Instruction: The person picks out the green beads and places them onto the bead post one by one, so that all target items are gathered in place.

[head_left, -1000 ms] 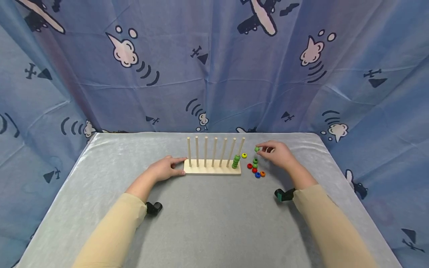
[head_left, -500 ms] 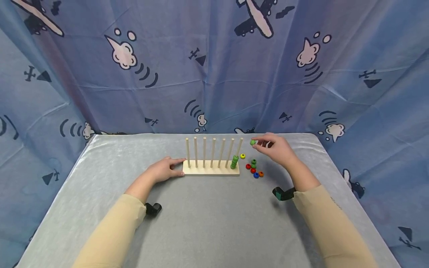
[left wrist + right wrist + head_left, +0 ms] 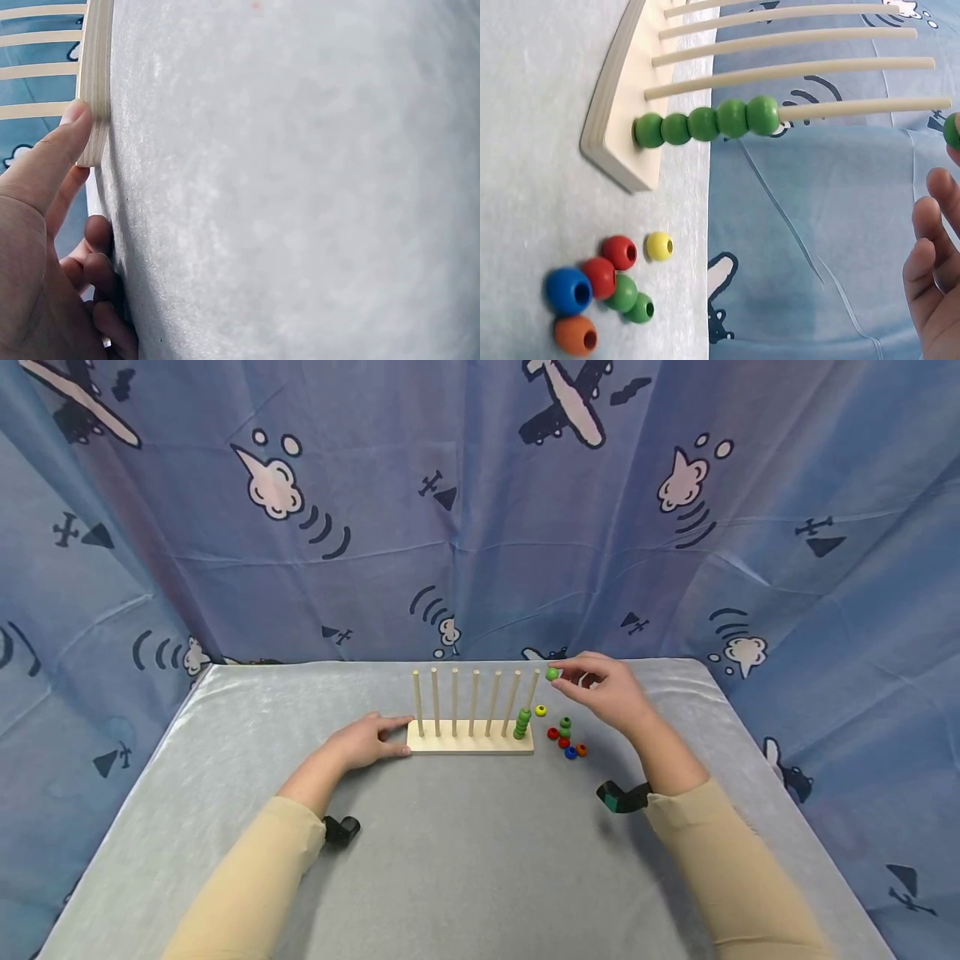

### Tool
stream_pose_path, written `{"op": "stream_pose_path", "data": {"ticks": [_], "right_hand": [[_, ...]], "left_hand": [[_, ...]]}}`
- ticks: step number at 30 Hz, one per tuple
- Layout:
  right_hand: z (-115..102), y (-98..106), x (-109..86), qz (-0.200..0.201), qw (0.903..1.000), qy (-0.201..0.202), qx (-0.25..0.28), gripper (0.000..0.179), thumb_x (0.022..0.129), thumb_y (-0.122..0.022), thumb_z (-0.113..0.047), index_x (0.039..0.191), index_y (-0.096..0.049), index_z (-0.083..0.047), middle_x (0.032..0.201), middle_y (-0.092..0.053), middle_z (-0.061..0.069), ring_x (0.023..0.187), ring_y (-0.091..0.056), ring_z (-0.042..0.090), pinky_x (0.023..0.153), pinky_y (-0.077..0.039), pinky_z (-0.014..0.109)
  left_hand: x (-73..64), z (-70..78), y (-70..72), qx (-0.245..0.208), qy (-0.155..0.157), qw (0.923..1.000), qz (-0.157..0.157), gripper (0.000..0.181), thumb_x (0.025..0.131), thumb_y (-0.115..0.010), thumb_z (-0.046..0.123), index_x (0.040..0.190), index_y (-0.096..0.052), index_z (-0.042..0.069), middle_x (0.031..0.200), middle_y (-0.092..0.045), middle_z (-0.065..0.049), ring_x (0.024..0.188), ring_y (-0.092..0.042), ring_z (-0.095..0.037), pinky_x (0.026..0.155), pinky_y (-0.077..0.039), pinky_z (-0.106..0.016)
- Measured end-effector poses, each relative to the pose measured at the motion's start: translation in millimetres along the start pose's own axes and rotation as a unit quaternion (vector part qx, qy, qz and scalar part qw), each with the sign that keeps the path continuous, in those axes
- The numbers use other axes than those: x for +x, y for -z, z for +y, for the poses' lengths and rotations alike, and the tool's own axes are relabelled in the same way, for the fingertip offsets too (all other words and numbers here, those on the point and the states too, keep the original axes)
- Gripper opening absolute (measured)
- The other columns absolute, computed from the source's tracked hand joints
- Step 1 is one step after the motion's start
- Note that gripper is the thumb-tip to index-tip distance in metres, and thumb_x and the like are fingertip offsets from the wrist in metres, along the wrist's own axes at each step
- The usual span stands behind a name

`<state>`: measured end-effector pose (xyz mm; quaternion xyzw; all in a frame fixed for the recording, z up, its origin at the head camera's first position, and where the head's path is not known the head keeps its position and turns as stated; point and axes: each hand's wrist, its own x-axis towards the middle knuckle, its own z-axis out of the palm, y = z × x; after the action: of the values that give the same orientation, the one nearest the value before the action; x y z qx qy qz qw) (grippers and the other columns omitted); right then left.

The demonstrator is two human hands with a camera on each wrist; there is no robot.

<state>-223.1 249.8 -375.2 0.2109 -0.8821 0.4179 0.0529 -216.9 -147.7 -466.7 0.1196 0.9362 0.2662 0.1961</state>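
Pinching a green bead (image 3: 552,673) between fingers of the right hand (image 3: 606,689) beside the rightmost peg (image 3: 862,107), gripping the left end of the pegboard (image 3: 468,746) with the left hand (image 3: 362,743), counting five already threaded beads (image 3: 703,124), leaving six bare pegs (image 3: 474,702) and seven loose beads (image 3: 598,277) on the desk (image 3: 480,860).
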Motion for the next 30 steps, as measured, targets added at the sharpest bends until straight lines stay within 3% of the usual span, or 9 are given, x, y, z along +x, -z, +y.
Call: {"op": "stream_pose_path", "data": {"ticks": [7,12,30], "right_hand": [[0.7,-8.7,1.3,-0.002,0.9992,-0.017,0.036,0.031,0.094,-0.07,-0.025,0.121,-0.072,-0.009,0.099,-0.064,0.004,0.089,-0.057,0.019,0.078,-0.049,0.036],[-2.9,-10.6,2.4,0.002,0.9987,-0.012,0.049,0.029,0.094,-0.071,-0.024,0.12,-0.073,-0.011,0.1,-0.065,0.004,0.09,-0.057,0.019,0.077,-0.049,0.032],[-13.5,-16.2,7.5,0.013,0.9997,0.01,0.02,0.026,0.095,-0.069,-0.023,0.117,-0.074,-0.011,0.095,-0.064,0.002,0.087,-0.056,0.018,0.076,-0.049,0.033]], "left_hand": [[-2.7,0.1,-1.6,-0.005,0.001,1.0,0.0,0.066,0.088,-0.072,0.047,0.148,-0.05,0.031,0.096,-0.048,-0.006,0.081,-0.046,-0.021,0.075,-0.038,-0.039],[-2.4,0.4,-1.9,-0.007,0.002,1.0,0.003,0.066,0.088,-0.072,0.047,0.148,-0.05,0.03,0.096,-0.048,-0.006,0.081,-0.047,-0.021,0.074,-0.037,-0.039],[-0.6,-1.2,-1.6,0.002,-0.002,1.0,0.009,0.066,0.088,-0.072,0.049,0.148,-0.049,0.031,0.108,-0.052,-0.008,0.089,-0.051,-0.023,0.086,-0.042,-0.047]]}}
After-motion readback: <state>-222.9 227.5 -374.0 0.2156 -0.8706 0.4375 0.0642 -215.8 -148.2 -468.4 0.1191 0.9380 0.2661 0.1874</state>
